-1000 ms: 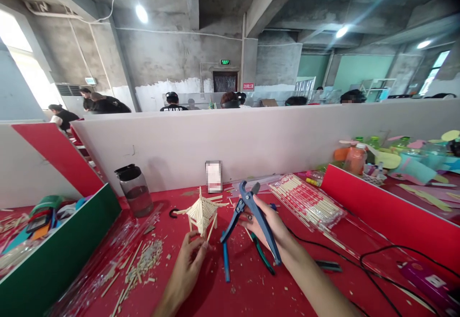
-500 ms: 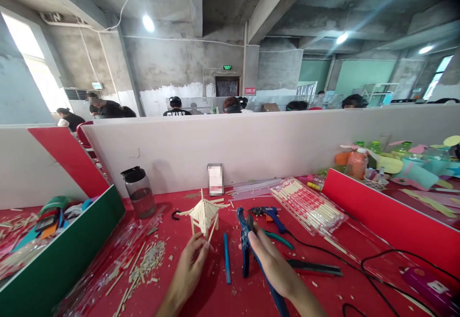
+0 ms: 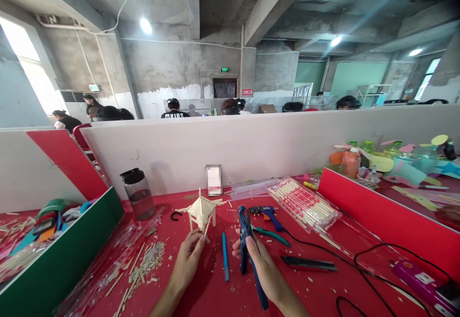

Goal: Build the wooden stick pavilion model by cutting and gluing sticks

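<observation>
My left hand (image 3: 190,255) is closed, thumb and forefinger pinching a thin wooden stick (image 3: 207,228) at the front of a small stick-built pavilion model (image 3: 201,209). Whether that stick is fixed to the model I cannot tell. The model stands upright, with a peaked roof on stick legs. In my right hand (image 3: 264,264) is a pair of blue-handled cutters (image 3: 245,233), head up, handles spread apart. Between my hands a blue pen-like rod (image 3: 225,257) lies on the red table (image 3: 212,298).
Right of the cutters lie a blue glue gun (image 3: 268,215), green-handled pliers (image 3: 271,235), a black box cutter (image 3: 308,263) and bagged wooden sticks (image 3: 304,204). A dark-lidded bottle (image 3: 138,194), stick scraps (image 3: 149,259) and a phone (image 3: 214,181) are also here. Low partitions (image 3: 343,206) border the table.
The cutters have shifted slightly down, and my right fingers now show around their handles. My left hand keeps its pinch by the model. The whole view has shifted slightly.
</observation>
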Demonstrator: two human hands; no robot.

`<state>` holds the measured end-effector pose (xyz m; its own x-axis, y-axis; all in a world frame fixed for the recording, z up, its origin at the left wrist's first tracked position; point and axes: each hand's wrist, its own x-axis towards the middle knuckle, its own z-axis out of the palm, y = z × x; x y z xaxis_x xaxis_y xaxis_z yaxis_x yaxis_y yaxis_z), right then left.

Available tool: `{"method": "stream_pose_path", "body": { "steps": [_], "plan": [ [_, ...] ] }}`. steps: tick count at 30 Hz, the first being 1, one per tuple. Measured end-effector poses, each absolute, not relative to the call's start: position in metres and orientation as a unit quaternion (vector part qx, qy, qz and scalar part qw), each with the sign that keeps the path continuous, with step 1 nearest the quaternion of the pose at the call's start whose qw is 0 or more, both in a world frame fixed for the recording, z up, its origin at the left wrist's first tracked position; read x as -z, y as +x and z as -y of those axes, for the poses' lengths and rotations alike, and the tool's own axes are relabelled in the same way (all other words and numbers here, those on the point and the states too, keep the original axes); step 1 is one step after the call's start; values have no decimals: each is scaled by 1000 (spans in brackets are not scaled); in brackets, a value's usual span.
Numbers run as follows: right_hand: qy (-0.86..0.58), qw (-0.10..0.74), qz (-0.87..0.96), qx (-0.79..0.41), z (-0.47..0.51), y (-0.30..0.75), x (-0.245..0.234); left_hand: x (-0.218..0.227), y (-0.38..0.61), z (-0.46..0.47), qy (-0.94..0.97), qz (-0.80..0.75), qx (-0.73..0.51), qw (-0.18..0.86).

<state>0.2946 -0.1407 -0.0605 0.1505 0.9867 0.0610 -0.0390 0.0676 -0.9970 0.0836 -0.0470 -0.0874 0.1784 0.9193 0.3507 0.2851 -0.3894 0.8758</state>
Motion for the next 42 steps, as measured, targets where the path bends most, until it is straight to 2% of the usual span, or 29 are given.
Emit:
{"method": "stream_pose_path", "body": {
  "steps": [4, 12, 17, 26, 42],
  "plan": [
    [-498, 574, 479, -439, 142, 292, 64, 89, 83, 46, 692, -440, -464, 336],
    [-553, 538, 487, -408, 140, 289, 62, 86, 75, 61, 712, -444, -434, 328],
    [-542, 563, 461, -421, 142, 292, 66, 78, 74, 66, 741, -429, -409, 317],
    [-537, 542, 481, -433, 140, 294, 66, 72, 81, 76, 784, -404, -348, 319],
    [-520, 572, 421, -474, 142, 298, 77, 72, 80, 77, 784, -400, -352, 319]
  ]
}}
